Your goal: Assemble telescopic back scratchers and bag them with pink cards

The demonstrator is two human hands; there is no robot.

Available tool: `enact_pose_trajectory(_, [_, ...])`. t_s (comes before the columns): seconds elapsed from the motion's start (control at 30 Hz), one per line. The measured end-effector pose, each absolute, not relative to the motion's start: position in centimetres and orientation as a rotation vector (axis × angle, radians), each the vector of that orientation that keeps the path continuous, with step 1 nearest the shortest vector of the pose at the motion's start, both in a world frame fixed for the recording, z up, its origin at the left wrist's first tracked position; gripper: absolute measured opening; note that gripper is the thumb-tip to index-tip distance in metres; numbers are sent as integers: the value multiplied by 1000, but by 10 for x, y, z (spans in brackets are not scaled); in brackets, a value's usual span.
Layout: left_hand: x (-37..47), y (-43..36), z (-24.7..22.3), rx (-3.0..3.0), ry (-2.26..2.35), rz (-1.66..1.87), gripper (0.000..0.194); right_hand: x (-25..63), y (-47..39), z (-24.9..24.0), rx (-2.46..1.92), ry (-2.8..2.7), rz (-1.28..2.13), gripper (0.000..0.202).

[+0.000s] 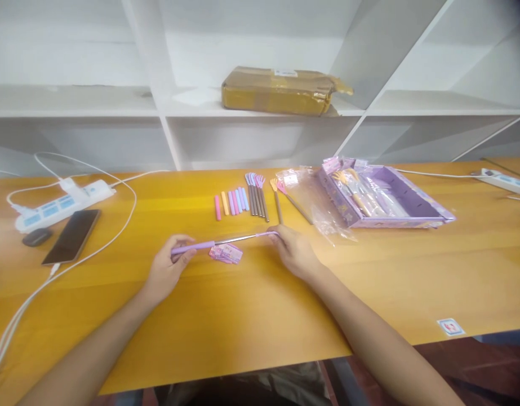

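Observation:
A telescopic back scratcher [236, 239] with a purple handle and a metal shaft stretches level between my two hands. My left hand [169, 264] is closed around the purple handle. At the other end my right hand [294, 248] pinches the purple head, which its fingers partly hide. Under the shaft lies a small pile of pink printed cards [226, 254]. Beyond it are a row of coloured handle sleeves [234, 202], several scratcher rods with claw heads [257, 197], and two separate rods, one with a yellow head [276, 194] and one with a pink head [296, 206].
A purple open box [416, 221] holds wrapped scratchers, with clear plastic bags [323, 211] beside it. At left lie a power strip [65, 206], a phone [72, 237], a black mouse-like object [36, 237] and white cables. A taped parcel [280, 93] rests on the shelf behind.

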State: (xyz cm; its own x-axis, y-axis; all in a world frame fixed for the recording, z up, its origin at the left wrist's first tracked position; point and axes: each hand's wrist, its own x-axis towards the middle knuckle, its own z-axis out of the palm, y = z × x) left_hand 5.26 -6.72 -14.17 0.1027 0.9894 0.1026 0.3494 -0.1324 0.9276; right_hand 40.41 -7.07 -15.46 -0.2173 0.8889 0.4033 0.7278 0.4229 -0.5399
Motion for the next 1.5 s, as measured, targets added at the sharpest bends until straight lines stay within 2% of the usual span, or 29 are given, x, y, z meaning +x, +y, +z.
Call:
enact_pose_trajectory(0.3, [59,-77,-148,1661,1330,906,41,398,-76,-157,-1283,-2085,290,27])
enact_pose_trajectory(0.67, [63,-84,-147,1657,1334,958,32,389,-85,-156,-1286,-2083,258,26])
enact_pose_trajectory(1.17, [65,-89,-148,1705,1316,954,32,372,-97,-157,-1323,-2018,331,26])
enact_pose_trajectory(1.5, [63,-84,-150,1697,1277,920,30,360,-106,-157,-1518,-2035,174,25])
